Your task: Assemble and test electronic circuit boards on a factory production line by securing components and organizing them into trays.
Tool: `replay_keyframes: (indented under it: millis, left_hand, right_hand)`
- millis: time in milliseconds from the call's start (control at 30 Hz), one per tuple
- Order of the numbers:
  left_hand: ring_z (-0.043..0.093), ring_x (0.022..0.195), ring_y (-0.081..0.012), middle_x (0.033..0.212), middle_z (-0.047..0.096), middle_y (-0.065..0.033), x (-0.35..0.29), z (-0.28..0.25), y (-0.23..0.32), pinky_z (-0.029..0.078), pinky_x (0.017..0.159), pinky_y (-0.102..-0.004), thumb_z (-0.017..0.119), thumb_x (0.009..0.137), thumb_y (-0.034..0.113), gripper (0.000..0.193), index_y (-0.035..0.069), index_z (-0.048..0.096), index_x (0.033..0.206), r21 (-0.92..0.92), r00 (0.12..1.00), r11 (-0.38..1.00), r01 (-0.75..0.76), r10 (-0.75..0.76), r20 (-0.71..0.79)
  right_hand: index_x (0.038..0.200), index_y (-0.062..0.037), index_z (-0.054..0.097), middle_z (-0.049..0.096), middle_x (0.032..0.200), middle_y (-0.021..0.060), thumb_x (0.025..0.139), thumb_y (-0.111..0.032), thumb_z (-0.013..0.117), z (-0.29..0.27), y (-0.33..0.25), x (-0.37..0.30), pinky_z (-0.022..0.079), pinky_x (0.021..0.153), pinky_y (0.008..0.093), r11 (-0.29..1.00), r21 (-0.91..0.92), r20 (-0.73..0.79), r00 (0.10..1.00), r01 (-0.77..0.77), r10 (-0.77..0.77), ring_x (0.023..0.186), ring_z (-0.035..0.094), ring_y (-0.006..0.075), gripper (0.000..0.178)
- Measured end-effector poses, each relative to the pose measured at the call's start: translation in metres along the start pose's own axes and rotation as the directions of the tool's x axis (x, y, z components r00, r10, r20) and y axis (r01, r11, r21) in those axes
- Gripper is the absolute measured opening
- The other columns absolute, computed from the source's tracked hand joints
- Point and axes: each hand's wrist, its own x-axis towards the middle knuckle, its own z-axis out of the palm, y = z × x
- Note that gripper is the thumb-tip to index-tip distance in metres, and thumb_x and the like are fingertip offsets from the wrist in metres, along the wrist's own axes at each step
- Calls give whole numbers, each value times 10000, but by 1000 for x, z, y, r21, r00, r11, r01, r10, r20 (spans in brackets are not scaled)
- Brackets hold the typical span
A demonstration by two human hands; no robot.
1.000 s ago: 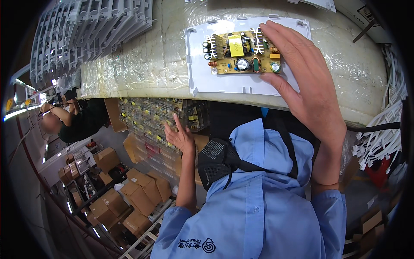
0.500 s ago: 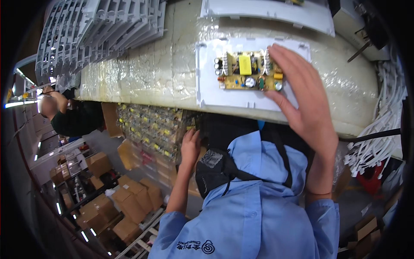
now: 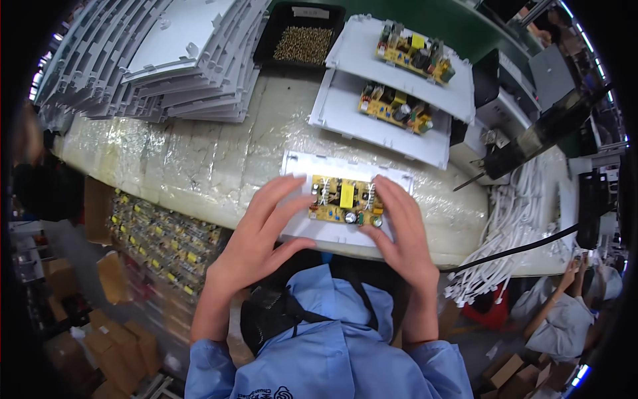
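Note:
A yellowish circuit board (image 3: 346,195) with a yellow-wrapped transformer lies on a white plastic panel (image 3: 332,234) at the table's near edge. At the board's right end, my right hand (image 3: 407,243) has its thumb on the near corner and its fingers along the far corner, gripping that end. My left hand (image 3: 249,243) reaches over the panel's left side. Its fingers are stretched and the thumb is apart, with fingertips beside the board's left end; whether they touch it is hard to see.
White panels (image 3: 179,46) are stacked at the far left. A black tray (image 3: 266,43) holds small brass-coloured screws. Two more panels (image 3: 332,110) carry boards behind mine. An electric screwdriver (image 3: 531,139) hangs at right above white cables (image 3: 512,226). Several boards (image 3: 163,243) fill a box below left.
My left hand has come up from the box of boards to the left side of the panel. My right hand stays at the board's right end. The view has shifted, showing more of the table.

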Motion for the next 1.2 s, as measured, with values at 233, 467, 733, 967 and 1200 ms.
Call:
replay_keyframes:
  millis: [233, 467, 733, 967, 1200]
  left_hand:
    - [485, 1255, -374, 1353, 516, -176, 25, 15, -27, 400, 1064, -442, 762, 788, 179, 725, 16, 436, 1415, -115, 986, 991, -74, 90, 143]
    - [491, 1248, -356, 1325, 541, -161, 28, 21, -30, 409, 1054, -438, 773, 781, 200, 712, 26, 465, 1399, -149, 990, 987, -61, 79, 116]
    - [498, 1268, -361, 1344, 544, -172, 33, 33, -26, 408, 1070, -434, 790, 785, 203, 685, 41, 488, 1378, -201, 991, 978, -48, 71, 110]
    - [515, 1239, -368, 1318, 543, -193, 50, 51, -11, 414, 1062, -441, 736, 842, 212, 627, 40, 468, 1381, -257, 965, 959, -123, 177, 195]
    - [517, 1251, -363, 1337, 553, -179, 53, 55, -8, 417, 1063, -435, 773, 817, 248, 645, 54, 499, 1368, -223, 964, 966, -129, 175, 199]
  right_hand:
    - [1440, -26, 447, 483, 1445, 173, 765, -58, 779, -1, -3, 1, 369, 1106, 420, 999, -10, 38, 998, -44, 44, 1339, 449, 358, 753]
    - [1430, -27, 455, 478, 1456, 163, 755, -36, 785, -6, -3, 4, 363, 1119, 414, 996, 28, 59, 995, -79, 77, 1357, 437, 349, 751]
    - [1421, -15, 465, 487, 1451, 186, 813, -78, 755, -35, -22, 7, 346, 1131, 406, 992, -46, 18, 993, -115, 116, 1368, 442, 343, 676]
    - [1410, 11, 456, 525, 1364, 144, 942, -54, 616, -136, -10, 26, 401, 1063, 369, 977, 2, -803, 582, -214, 129, 1259, 512, 233, 499]
    - [1287, 21, 514, 641, 1019, 106, 976, -253, 627, -160, 22, 79, 476, 849, 309, 879, 458, -588, 698, -130, 409, 901, 612, 167, 429]
